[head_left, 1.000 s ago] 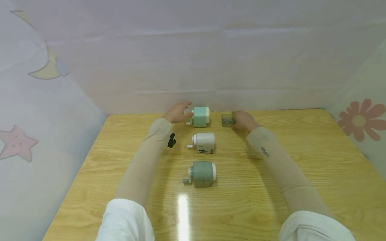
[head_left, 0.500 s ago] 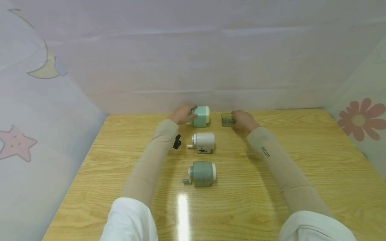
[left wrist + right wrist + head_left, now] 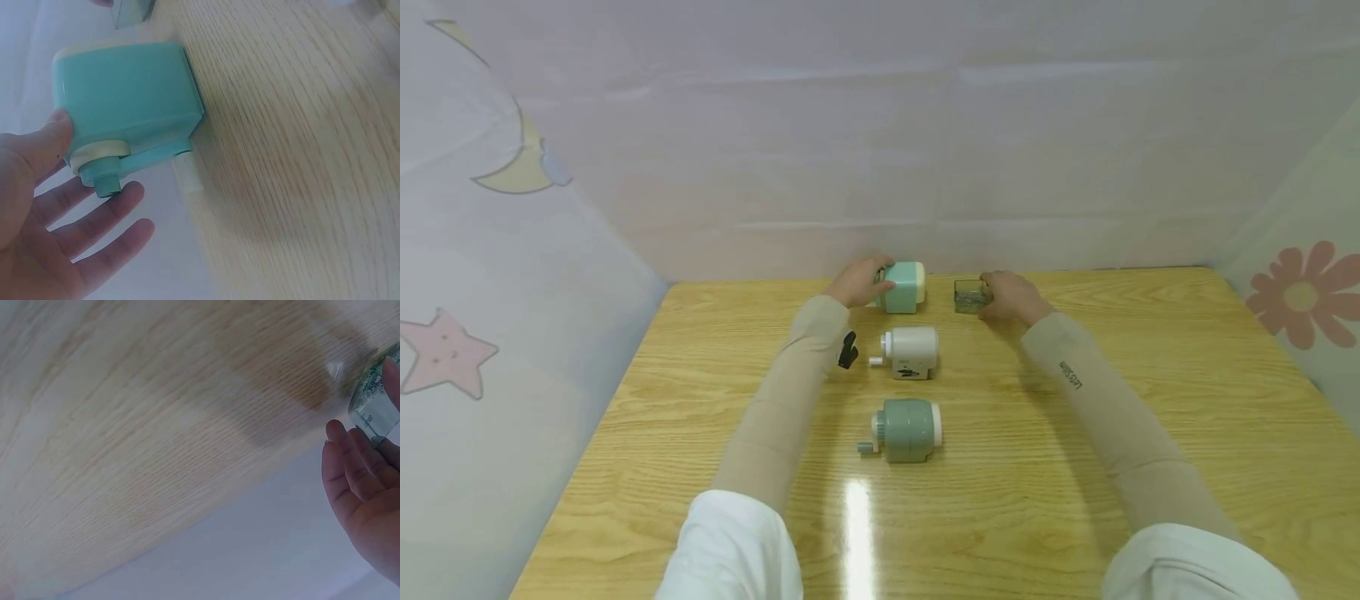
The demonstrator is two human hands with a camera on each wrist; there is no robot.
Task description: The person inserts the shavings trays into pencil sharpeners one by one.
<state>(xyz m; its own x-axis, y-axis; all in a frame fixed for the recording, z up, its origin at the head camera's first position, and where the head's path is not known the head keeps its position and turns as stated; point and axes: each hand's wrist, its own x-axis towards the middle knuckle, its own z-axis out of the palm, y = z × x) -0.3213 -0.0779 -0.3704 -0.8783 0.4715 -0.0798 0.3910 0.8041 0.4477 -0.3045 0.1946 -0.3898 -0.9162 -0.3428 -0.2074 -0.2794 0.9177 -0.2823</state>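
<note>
In the head view, a turquoise crank pencil sharpener (image 3: 905, 287) with a cream end stands at the table's far edge. My left hand (image 3: 859, 283) grips its crank end; in the left wrist view the thumb (image 3: 57, 131) lies against the body, the index finger is mostly hidden and other fingers spread below the crank (image 3: 140, 161). To the right, my right hand (image 3: 1011, 297) holds a see-through shavings drawer (image 3: 970, 297) between thumb and fingers. Dark bits show inside the drawer, which sits apart from the sharpener.
Nearer me stand a white pencil sharpener (image 3: 914, 352) and a grey-green pencil sharpener (image 3: 910, 431), both with cranks to the left. The wooden table (image 3: 1015, 500) meets a pale wall covering (image 3: 820, 167) just behind the hands.
My left hand has moved right onto the crank end of the turquoise sharpener and taken hold of it. The right hand and drawer have stayed nearly still.
</note>
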